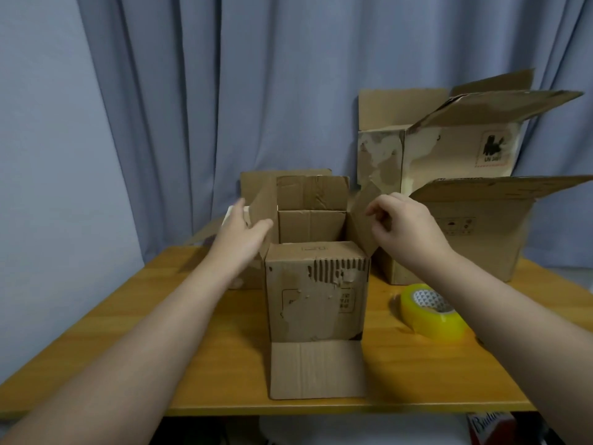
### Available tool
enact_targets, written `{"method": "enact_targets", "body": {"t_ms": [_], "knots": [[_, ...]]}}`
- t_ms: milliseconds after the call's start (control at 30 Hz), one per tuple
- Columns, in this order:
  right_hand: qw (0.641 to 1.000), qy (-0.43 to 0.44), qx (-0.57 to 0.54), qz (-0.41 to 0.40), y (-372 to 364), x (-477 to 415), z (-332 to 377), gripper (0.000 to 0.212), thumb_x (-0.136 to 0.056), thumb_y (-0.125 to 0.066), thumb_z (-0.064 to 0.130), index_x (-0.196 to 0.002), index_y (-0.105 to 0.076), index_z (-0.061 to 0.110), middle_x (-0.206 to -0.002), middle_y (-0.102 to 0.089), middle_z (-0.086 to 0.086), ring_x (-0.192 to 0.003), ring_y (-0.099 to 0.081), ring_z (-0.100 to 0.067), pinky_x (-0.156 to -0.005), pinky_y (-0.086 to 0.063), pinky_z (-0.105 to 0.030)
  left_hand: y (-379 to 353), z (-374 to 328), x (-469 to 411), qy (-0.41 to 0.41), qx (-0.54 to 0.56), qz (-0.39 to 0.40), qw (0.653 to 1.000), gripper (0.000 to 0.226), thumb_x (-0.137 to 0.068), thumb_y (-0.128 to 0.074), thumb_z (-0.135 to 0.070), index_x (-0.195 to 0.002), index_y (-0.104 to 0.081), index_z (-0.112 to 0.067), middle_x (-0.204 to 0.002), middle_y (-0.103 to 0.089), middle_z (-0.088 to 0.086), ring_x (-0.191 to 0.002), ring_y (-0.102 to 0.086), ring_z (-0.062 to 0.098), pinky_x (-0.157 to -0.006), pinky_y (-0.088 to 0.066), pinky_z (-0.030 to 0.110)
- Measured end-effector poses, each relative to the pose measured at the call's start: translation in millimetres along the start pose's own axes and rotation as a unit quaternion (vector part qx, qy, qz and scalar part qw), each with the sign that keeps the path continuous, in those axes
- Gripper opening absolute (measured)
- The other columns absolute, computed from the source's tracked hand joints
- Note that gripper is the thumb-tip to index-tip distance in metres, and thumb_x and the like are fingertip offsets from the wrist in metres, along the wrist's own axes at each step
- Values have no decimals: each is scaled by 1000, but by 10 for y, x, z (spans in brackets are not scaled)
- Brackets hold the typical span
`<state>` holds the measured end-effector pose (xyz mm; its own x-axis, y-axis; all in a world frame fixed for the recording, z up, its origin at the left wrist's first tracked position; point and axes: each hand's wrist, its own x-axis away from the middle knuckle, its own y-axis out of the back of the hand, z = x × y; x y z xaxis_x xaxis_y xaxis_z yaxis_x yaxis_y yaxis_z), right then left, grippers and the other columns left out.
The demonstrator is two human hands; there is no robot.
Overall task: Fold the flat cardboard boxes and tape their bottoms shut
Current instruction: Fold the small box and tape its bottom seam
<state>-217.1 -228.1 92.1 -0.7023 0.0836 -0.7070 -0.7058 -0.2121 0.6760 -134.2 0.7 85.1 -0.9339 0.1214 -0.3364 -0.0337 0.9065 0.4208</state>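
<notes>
While the box [316, 297] stands upright in the middle of the bench [199, 358], its top is open and its flaps are spread. The near flap [316, 369] hangs down in front and lies flat on the bench, reaching close to the front edge. The far flap [313, 192] stands up at the back.

The left grip [240, 228] is wide, with fingers nearly straight, and rests against the outer side of the left flap [261, 203], which leans outward. The right grip [402, 224] is narrow, with its fingers curled and their tips at the edge of the right flap [364, 213]. I cannot tell whether they pinch the flap or only touch it.

A tape roll [431, 313], yellow with a white patterned core, lies tilted on the bench to the right of the box, apart from it and under the right forearm.

Behind it stands a big box [481, 239] with its flaps open, and a pale box [449, 152] with a dark animal print sits higher behind that. More cardboard [256, 184] shows behind the left grip. A grey-blue curtain [224, 91] fills the background.
</notes>
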Motion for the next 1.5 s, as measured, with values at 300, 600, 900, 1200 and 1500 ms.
{"method": "enact_targets", "body": {"t_ms": [300,600,900,1200,1500], "knots": [[967,81,190,146,-394,-444,623,82,-93,-23,66,-153,0,15,-158,11,-19,-145,17,-32,-113,16,-48,-229,-132,299,-58,168,40,983,53,-101,-31,-40,-151,-12,-37,-141,-40,-8,-117,-48,3,-87,-42,7],[959,38,183,214,-610,-815,255,87,-85,-18,77,-153,1,26,-156,-20,-15,-146,-8,-31,-116,5,-51,-163,-2,383,-40,203,15,978,51,-101,-28,-40,-149,-13,-38,-150,-33,-6,-130,-36,8,-92,-35,14],[885,146,237,374,-569,-140,312,44,-101,-27,45,-122,-59,23,-126,-61,-2,-129,-45,-20,-118,1,-49,-371,25,288,-99,43,125,986,59,-97,-29,-49,-152,-10,-36,-158,-10,-13,-143,-12,7,-113,-13,26],[940,-86,262,202,-256,198,129,54,-96,-46,27,-144,-24,20,-144,-29,-26,-123,-41,-44,-92,-42,-48,-478,261,312,-96,-309,281,904,108,-60,-23,-87,-152,-11,-31,-160,-3,-3,-147,1,21,-118,-6,39],[976,-33,-68,204,-299,582,336,73,-86,-35,69,-146,-31,28,-146,-44,1,-133,-42,-22,-108,-35,-40,-317,263,231,-179,-182,214,943,43,-102,-36,-37,-103,-74,-18,-106,-69,1,-100,-58,14,-88,-42,29]]}}
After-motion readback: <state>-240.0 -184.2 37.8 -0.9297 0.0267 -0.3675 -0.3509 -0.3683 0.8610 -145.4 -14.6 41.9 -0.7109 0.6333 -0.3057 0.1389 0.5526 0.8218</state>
